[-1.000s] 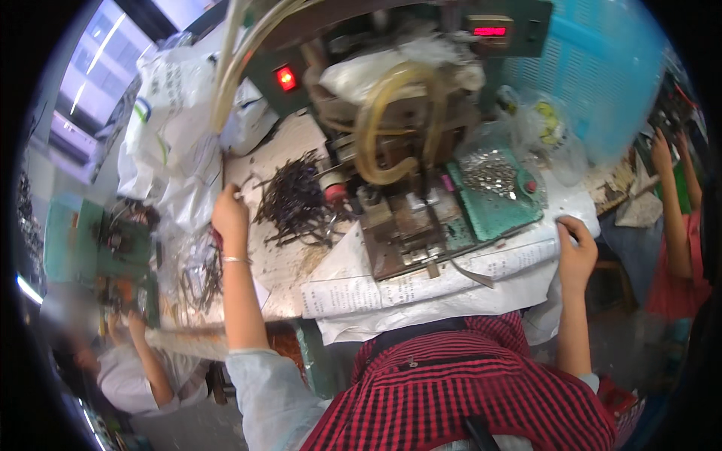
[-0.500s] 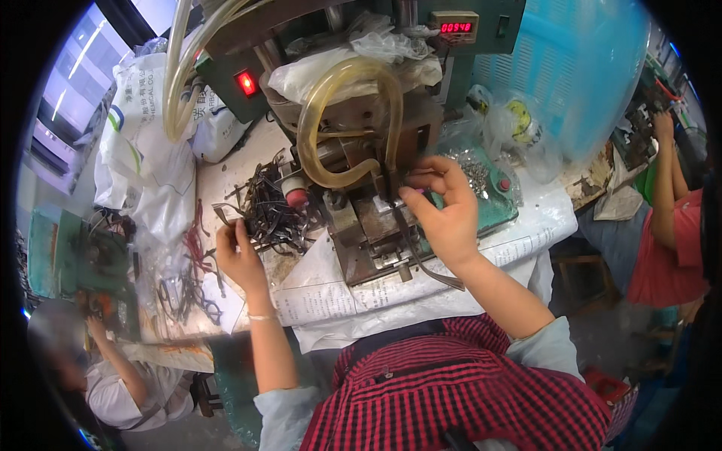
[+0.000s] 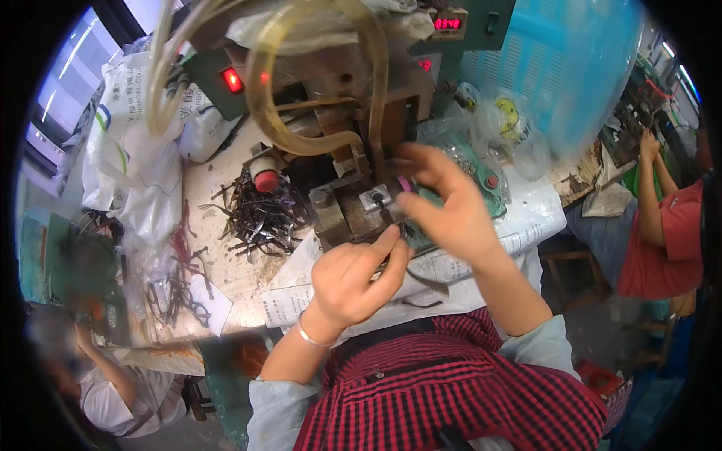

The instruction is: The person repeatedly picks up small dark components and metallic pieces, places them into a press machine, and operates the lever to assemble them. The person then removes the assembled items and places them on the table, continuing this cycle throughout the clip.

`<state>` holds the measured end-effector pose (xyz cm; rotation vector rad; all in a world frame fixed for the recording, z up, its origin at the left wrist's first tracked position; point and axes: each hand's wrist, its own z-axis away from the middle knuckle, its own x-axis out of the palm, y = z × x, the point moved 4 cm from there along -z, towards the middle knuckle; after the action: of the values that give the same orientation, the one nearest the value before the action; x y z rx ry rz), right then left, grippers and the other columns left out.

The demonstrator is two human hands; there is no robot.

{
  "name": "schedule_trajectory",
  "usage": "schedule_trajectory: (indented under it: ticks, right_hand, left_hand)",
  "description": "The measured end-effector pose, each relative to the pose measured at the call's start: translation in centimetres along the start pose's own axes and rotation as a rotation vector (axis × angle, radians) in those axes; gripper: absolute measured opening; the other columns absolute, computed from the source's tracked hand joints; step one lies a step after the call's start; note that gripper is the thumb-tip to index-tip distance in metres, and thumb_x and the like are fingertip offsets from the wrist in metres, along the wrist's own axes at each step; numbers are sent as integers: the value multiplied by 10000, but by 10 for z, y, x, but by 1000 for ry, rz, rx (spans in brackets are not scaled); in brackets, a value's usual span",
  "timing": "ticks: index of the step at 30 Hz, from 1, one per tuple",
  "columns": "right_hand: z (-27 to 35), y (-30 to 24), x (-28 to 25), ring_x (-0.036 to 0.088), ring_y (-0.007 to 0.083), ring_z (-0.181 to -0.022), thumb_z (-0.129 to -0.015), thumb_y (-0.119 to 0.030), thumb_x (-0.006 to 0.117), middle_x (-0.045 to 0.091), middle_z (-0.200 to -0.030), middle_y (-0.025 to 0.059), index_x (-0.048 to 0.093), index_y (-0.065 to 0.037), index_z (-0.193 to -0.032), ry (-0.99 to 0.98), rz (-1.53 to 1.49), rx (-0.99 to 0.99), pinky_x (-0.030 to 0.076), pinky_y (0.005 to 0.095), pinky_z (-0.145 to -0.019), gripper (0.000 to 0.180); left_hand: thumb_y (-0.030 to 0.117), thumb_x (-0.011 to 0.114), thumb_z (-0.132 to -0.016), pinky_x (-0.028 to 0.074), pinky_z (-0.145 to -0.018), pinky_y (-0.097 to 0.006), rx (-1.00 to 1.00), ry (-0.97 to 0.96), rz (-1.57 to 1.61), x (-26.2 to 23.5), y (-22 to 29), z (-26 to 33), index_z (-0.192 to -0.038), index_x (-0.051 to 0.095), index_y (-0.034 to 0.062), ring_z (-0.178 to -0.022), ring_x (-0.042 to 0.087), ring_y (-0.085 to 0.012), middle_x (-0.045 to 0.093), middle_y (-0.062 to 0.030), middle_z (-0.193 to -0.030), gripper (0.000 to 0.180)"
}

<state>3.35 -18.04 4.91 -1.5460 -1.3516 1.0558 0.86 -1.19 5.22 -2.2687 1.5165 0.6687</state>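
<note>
In front of me stands a press machine with a metal fixture block (image 3: 353, 218) at its base. A thin dark strap (image 3: 430, 283) runs from the small bright plate on the fixture toward me. My left hand (image 3: 357, 279) is at the fixture's front edge, its fingers closed on the strap where it leaves the block. Just right of the fixture, my right hand (image 3: 455, 207) is blurred, with thumb and forefinger apart and nothing visible between them. Beside its fingers shows a small pink spot. A loop of yellowish clear hose (image 3: 259, 90) hangs above the fixture.
A heap of dark straps (image 3: 263, 214) lies left of the fixture, near a red push button (image 3: 266, 180). Small metal parts lie in a green tray (image 3: 492, 199) at right. White sacks (image 3: 143, 150) stand at far left. Other people work on both sides.
My left hand has moved right from beside the strap heap to the fixture's front. My right hand has shifted slightly away from the fixture. The view has shifted a little.
</note>
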Motion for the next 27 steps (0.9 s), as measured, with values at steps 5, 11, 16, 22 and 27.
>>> schedule_trajectory:
  ticks: [5,11,16,22,27]
  right_hand:
    - [-4,73,-96,635,227,-1187,-933,-4,639,659,-1264,149,517,5,-1403,544,103,-117,493,335,-1016,485]
    - [38,105,-95,691,288,-969,-900,-60,678,728,-1024,135,732,-43,-1029,388,675,47,532,395,-887,141]
    - [34,114,-74,627,363,-950,-808,-139,759,666,-903,138,725,-85,-894,342,1122,-115,491,489,-884,108]
    - [35,124,-76,665,303,-831,-816,-132,743,681,-856,115,693,-62,-879,340,1128,-98,522,422,-777,107]
    - [49,114,-91,676,167,-778,-881,-66,708,729,-862,88,704,-6,-1009,454,650,188,526,295,-774,141]
  left_hand:
    - [60,854,-759,424,-456,-272,63,12,39,12,-10,-1,-942,720,79,-557,580,-142,745,-90,-931,227]
    - [101,834,-762,390,-447,-239,90,65,32,22,-18,4,-885,705,103,-513,528,-101,734,-77,-942,179]
    - [87,814,-760,405,-447,-249,6,51,46,17,-10,9,-922,727,95,-528,555,-96,749,-92,-1007,184]
    - [42,793,-788,527,-624,-282,-289,105,-44,-38,2,79,-1041,756,80,-702,660,-182,754,-122,-1164,259]
    - [60,713,-894,494,-817,-379,-802,163,-416,-114,-177,126,-966,725,49,-880,646,-306,710,-104,-950,74]
